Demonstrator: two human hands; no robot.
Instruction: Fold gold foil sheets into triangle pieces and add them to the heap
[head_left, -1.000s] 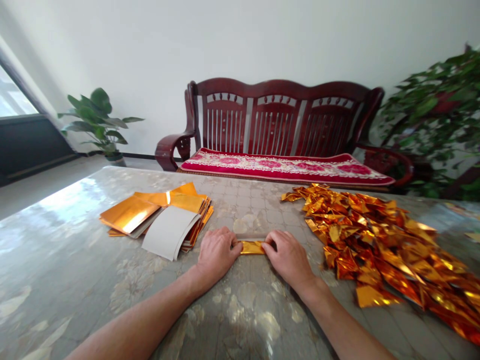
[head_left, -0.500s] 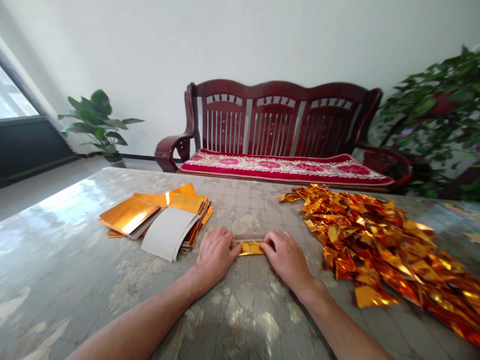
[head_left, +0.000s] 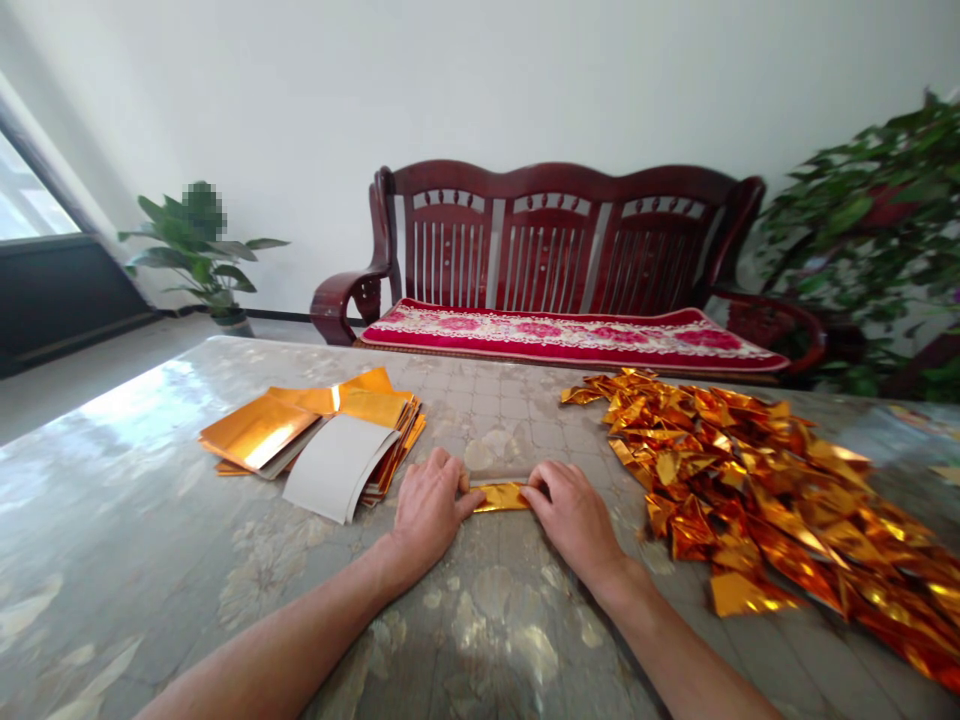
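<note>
A narrow folded strip of gold foil paper (head_left: 501, 496) lies on the marbled table (head_left: 150, 520) in front of me. My left hand (head_left: 429, 508) presses its left end with curled fingers and thumb. My right hand (head_left: 574, 515) pinches its right end the same way. Both hands rest knuckles-up on the table, and the fingertips are partly hidden under them. A stack of flat gold foil sheets (head_left: 315, 432), one turned white side up, lies just left of my left hand. A big heap of folded gold foil pieces (head_left: 757, 490) lies to the right of my right hand.
Behind the table stands a dark red wooden bench (head_left: 555, 240) with a red patterned cushion (head_left: 570, 335). A potted plant (head_left: 199, 250) stands on the floor at far left, and a leafy plant (head_left: 877, 230) fills the right edge.
Hardly anything moved. Both hands stay on the ends of the gold strip, with only small finger shifts.
</note>
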